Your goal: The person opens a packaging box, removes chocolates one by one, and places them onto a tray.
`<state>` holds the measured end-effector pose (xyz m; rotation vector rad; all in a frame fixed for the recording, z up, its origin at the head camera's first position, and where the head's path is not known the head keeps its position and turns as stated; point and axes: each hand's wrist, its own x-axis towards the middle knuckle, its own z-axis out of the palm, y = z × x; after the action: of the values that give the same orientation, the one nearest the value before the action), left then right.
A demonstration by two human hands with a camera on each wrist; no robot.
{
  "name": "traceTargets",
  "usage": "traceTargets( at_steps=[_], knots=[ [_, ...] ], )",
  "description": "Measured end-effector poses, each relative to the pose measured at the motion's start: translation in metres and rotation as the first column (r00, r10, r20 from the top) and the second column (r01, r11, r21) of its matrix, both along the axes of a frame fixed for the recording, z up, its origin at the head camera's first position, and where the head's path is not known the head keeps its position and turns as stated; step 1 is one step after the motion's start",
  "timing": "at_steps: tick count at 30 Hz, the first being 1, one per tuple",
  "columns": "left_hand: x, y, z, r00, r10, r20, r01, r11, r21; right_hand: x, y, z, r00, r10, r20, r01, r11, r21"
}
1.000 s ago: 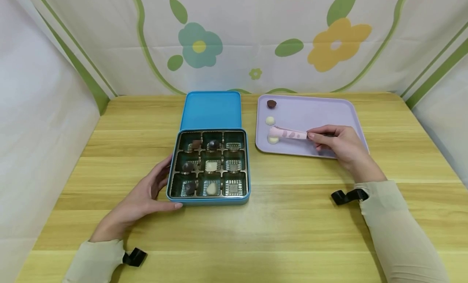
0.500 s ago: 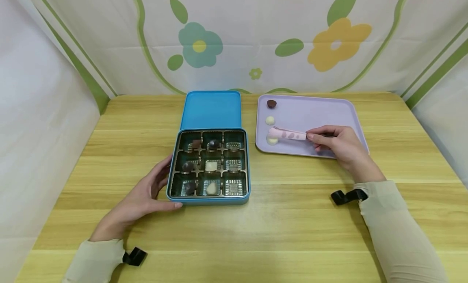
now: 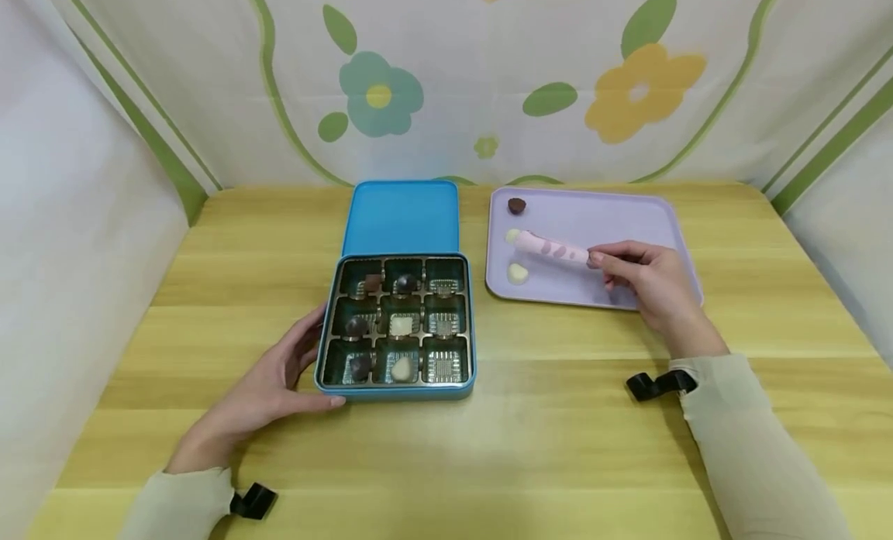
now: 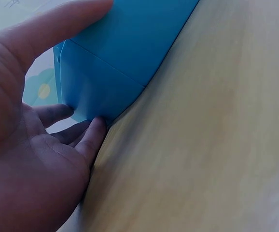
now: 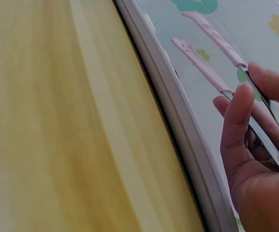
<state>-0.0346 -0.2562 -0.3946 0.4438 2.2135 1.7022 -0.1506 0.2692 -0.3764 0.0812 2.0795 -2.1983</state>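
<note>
In the head view, my left hand holds the front left corner of a blue tin, thumb along the front and fingers at the left side. The left wrist view shows those fingertips touching the tin's wall. My right hand grips pink-tipped tongs over a lilac tray. The tongs' arms stand apart in the right wrist view, with nothing between their tips. In the head view they overlap a white chocolate; a heart-like white chocolate lies nearer, and a brown chocolate farther back.
The tin's gold-edged insert has chocolates, such as a white square and a dark round one, in its left and middle columns. Its right column holds none. Behind the tin lies a blue lid; a flowered curtain hangs behind the table.
The tongs have moved off the nearest white chocolate, up and back toward the middle one, and their arms have spread. That nearest chocolate now shows whole on the tray. The left hand stays on the tin.
</note>
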Motion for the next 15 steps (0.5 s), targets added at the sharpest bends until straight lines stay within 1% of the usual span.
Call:
traceTargets(
  at_steps=[3, 5, 10, 12, 15],
  knots=[
    [0.006, 0.0, -0.005, 1.0, 0.0, -0.012, 0.0, 1.0, 0.01, 0.006, -0.002, -0.003, 1.0, 0.012, -0.013, -0.012, 1.0, 0.0],
    [0.008, 0.0, -0.007, 1.0, 0.004, -0.023, -0.003, 1.0, 0.015, 0.008, -0.004, -0.004, 1.0, 0.016, -0.026, -0.016, 1.0, -0.006],
    [0.004, 0.001, -0.008, 1.0, -0.001, -0.015, 0.001, 1.0, 0.004, 0.011, -0.007, -0.003, 0.999, 0.009, -0.032, -0.009, 1.0, -0.007],
    [0.002, 0.001, -0.007, 1.0, -0.001, -0.014, 0.001, 1.0, -0.002, 0.01, -0.009, -0.002, 1.0, 0.003, -0.026, -0.003, 1.0, 0.01],
    [0.0, 0.0, -0.004, 1.0, 0.006, -0.028, -0.006, 1.0, -0.001, 0.009, -0.013, 0.0, 1.0, 0.001, -0.022, -0.001, 1.0, 0.01]
  ],
)
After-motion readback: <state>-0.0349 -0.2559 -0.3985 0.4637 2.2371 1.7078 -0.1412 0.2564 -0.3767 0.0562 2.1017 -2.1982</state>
